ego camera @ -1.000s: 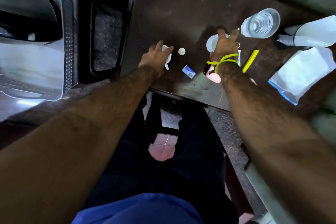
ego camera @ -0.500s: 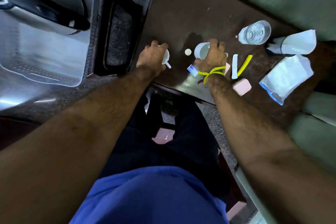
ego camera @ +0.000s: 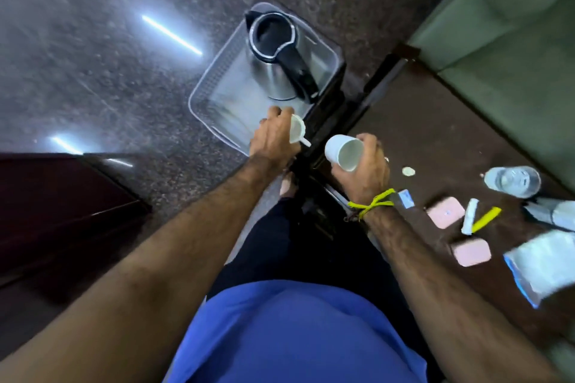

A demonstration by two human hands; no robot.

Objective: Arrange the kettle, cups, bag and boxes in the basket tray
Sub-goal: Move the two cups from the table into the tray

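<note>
The kettle (ego camera: 273, 71) beyond my fingers looks like brushed metal with a dull sheen, its lid and handle matt black plastic. The basket tray (ego camera: 211, 84) is clear, glossy plastic. Both cups (ego camera: 343, 152) look smooth, glazed white. The floor (ego camera: 109, 56) is polished speckled stone; the table (ego camera: 435, 134) looks like dark matt wood.

No text, label, brand or number can be read anywhere. The small blue-and-white packet (ego camera: 406, 198) on the table (ego camera: 435, 140) carries some print, and so does the blue-edged bag (ego camera: 541, 264), but both are too blurred to make out.
</note>
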